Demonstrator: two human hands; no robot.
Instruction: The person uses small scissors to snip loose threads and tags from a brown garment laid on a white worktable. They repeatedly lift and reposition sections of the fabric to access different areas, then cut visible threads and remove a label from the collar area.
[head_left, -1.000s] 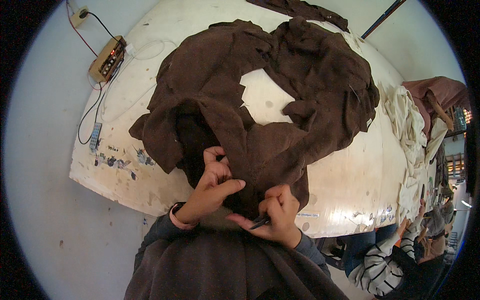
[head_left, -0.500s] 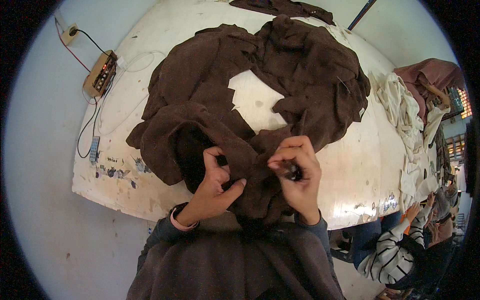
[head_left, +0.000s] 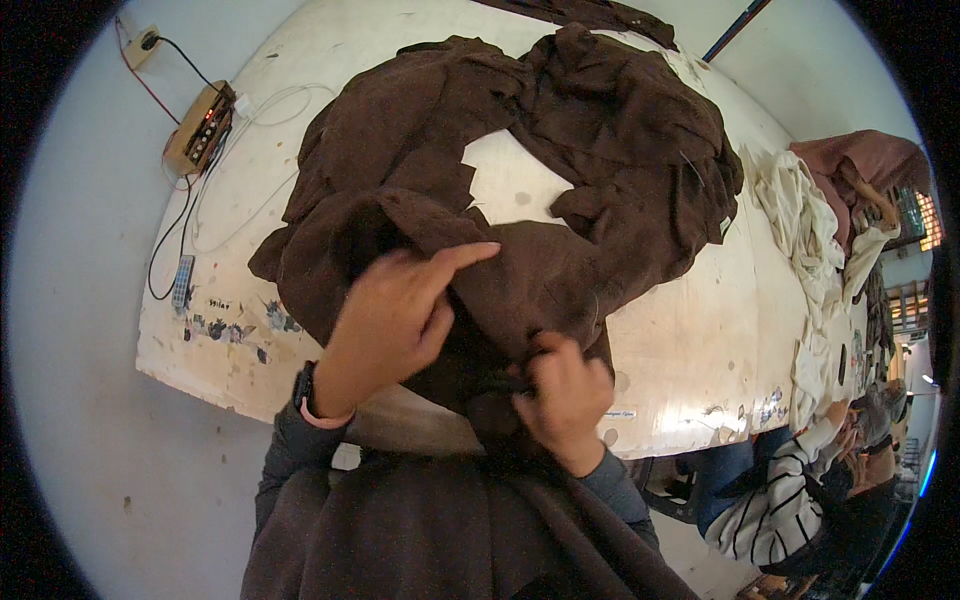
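Observation:
A dark brown garment [head_left: 440, 130] lies bunched in a ring on the pale table, its near part spread out before me. My left hand [head_left: 390, 320] rests on that near part, index finger stretched over the cloth and thumb apart; its other fingers are partly hidden. To its right, my right hand [head_left: 570, 395] is closed at the near edge of the garment. A small dark tool shows at its fingers, mostly covered and blurred, so its kind is unclear. A loose thread end stands out from the cloth near this hand.
The white table [head_left: 690, 350] has worn patches at its left edge. A brown device [head_left: 200, 130] with cables and a grey remote control [head_left: 183, 282] are at the left. Cream cloth [head_left: 800, 220] lies along the right, where a person in a striped sleeve [head_left: 780, 500] sits.
My left hand has come out of the cloth fold and moved up and left, its index finger now extended. My right hand has moved down toward me, and the near cloth lies flatter.

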